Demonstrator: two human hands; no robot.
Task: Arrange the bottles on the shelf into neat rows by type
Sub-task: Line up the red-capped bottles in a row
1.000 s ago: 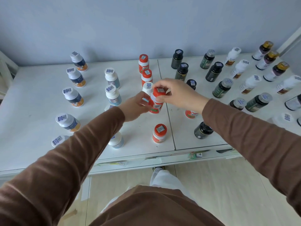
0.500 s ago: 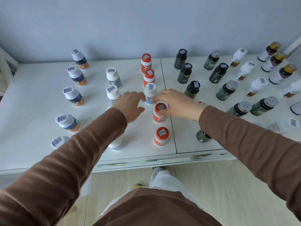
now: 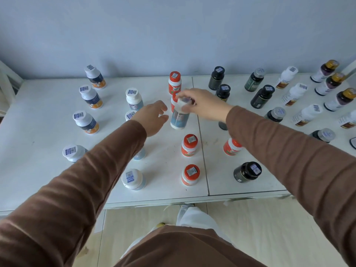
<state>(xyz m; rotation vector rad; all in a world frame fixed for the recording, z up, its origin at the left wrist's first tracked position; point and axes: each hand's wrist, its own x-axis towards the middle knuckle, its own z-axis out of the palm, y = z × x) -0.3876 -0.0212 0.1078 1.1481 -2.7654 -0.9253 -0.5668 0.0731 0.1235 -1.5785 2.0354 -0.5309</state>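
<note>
My right hand (image 3: 202,103) grips the cap of a white-capped, blue-labelled bottle (image 3: 180,117) and holds it lifted just above the white shelf top (image 3: 38,132), in front of the red-capped column. My left hand (image 3: 152,117) hovers open just left of that bottle, fingers apart, holding nothing. Red-capped bottles stand in a column: one at the back (image 3: 175,82), two nearer me (image 3: 189,145) (image 3: 190,174), and another (image 3: 232,147) partly under my right sleeve. Blue-labelled white bottles (image 3: 134,99) (image 3: 133,179) stand to the left.
Navy-and-orange bottles (image 3: 86,122) form a column at far left. Dark bottles (image 3: 247,172) (image 3: 262,96), white brown-labelled bottles (image 3: 293,94) and gold-capped bottles (image 3: 340,100) fill the right half. The wall is close behind; the shelf's front edge (image 3: 154,201) drops to the floor.
My right hand let go of the red-capped bottle, now standing on the shelf, moved back and picked up the blue-labelled bottle. My left hand drew slightly away, still open.
</note>
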